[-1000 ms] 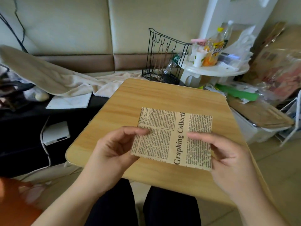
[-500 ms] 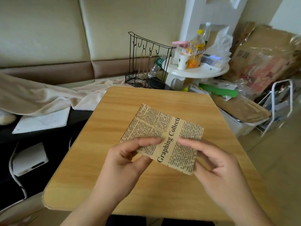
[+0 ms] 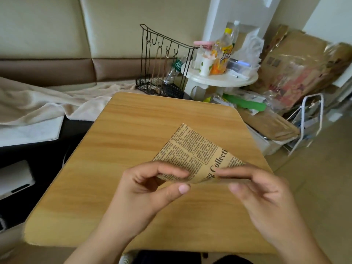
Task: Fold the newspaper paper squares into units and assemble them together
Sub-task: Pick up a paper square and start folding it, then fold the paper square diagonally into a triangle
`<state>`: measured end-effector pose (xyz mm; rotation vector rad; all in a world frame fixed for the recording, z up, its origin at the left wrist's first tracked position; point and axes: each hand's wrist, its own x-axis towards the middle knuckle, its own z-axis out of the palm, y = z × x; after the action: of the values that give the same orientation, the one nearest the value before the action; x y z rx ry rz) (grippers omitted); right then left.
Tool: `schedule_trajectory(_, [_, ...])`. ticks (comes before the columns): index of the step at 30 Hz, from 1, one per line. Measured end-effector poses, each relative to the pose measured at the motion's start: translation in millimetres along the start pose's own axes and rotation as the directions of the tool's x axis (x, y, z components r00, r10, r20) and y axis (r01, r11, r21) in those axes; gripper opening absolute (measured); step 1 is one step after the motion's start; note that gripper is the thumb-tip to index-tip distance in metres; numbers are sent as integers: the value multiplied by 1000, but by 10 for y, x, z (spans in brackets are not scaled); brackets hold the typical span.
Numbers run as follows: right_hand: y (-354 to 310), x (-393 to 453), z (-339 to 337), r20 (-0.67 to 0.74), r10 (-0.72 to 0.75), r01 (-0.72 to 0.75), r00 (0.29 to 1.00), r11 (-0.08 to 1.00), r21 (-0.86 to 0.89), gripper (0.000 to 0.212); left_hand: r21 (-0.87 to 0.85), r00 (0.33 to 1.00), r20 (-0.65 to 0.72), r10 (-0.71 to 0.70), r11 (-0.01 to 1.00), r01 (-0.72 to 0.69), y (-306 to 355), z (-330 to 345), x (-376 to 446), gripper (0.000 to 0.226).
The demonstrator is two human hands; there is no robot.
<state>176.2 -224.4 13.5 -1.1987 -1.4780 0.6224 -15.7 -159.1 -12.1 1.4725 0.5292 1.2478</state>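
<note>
One square of brown newspaper-print paper (image 3: 192, 151) lies tilted over the wooden table (image 3: 144, 130), its far corner pointing away from me and its near edge curled up off the wood. My left hand (image 3: 152, 187) pinches the near left part of the paper between forefinger and thumb. My right hand (image 3: 261, 197) pinches the near right part, forefinger on top of the sheet. The near edge of the paper is partly hidden by my fingers.
A black wire rack (image 3: 163, 63) stands just beyond the table's far edge. A small white round table (image 3: 219, 79) holds a cup and an orange drink bottle. Cardboard and bags (image 3: 297, 69) pile up at the right. A beige blanket (image 3: 38, 103) lies on the left.
The paper has turned so one corner points away, and its near edge has been lifted and curled upward. Both hands came closer together along that edge.
</note>
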Motion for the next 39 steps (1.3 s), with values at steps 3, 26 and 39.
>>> schedule_trajectory(3, [-118, -122, 5, 8, 12, -13, 1000, 997, 71, 31, -15, 994, -99, -36, 999, 34, 105, 142, -218, 26])
schedule_trajectory(26, [-21, 614, 288, -363, 198, -36, 911, 912, 408, 12, -386, 826, -535, -178, 921, -52, 20, 545, 501, 66])
schedule_trajectory(39, [494, 934, 97, -288, 197, -129, 937, 963, 239, 18, -369, 952, -53, -303, 892, 263, -485, -150, 936, 100])
